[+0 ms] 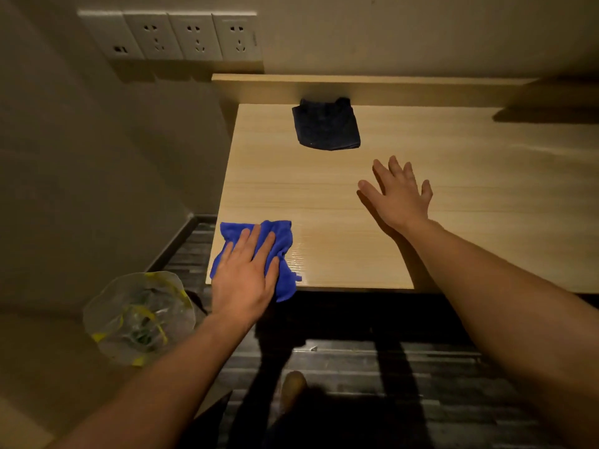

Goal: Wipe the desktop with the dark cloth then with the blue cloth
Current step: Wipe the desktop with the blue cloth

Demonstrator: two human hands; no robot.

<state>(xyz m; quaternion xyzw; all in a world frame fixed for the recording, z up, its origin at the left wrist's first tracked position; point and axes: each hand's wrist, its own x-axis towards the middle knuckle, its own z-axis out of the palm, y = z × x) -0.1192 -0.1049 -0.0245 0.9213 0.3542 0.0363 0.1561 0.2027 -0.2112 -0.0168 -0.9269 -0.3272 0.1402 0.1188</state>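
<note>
The blue cloth [282,241] lies bunched at the near left corner of the light wooden desktop [437,196], one end hanging over the front edge. My left hand [244,270] presses flat on top of it, fingers spread. The dark cloth [325,126] rests folded at the back of the desk, against the raised back panel, with nothing touching it. My right hand [398,192] hovers just above the middle of the desk, fingers apart and holding nothing. A damp sheen shows on the wood beside the blue cloth.
A bin lined with a clear plastic bag [139,315] stands on the floor left of the desk. Wall sockets [191,35] sit above the back left corner. A raised back panel [356,87] borders the desk. Dark striped floor lies below the front edge.
</note>
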